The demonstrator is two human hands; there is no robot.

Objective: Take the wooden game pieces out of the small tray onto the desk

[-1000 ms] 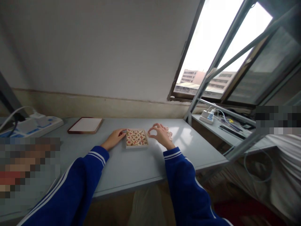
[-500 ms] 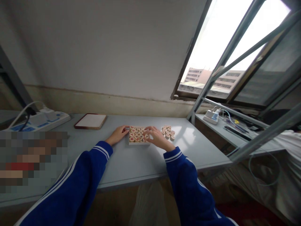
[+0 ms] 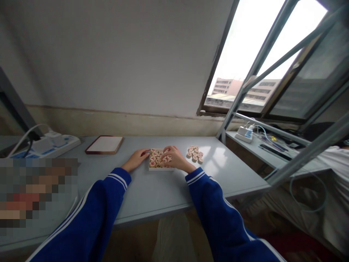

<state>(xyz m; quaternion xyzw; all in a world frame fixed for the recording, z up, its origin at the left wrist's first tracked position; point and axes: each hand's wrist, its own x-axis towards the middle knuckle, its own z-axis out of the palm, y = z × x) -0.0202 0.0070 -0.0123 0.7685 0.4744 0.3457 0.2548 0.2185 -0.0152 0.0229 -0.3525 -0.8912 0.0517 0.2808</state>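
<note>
A shallow box (image 3: 160,169) with a pale rim stands on the grey desk, filled with round wooden pieces (image 3: 154,159) bearing red and dark characters. My left hand (image 3: 137,159) rests at the box's left side, its fingers close together against the edge. Over the right part of the box is my right hand (image 3: 176,158), fingers curled down onto the pieces; whether a piece is between them is hidden. Just right of it, a loose group of wooden discs (image 3: 194,154) lies on the desk.
A flat square lid (image 3: 105,144) with a dark red edge lies at the back left. Beyond it is a white power strip (image 3: 61,143) with plugs. Metal bed posts (image 3: 227,122) rise at the desk's right end. A blurred patch covers the left.
My right hand has shifted slightly left over the box, and its fingers are more curled. My left hand stays by the box. The camera view has tilted a little.
</note>
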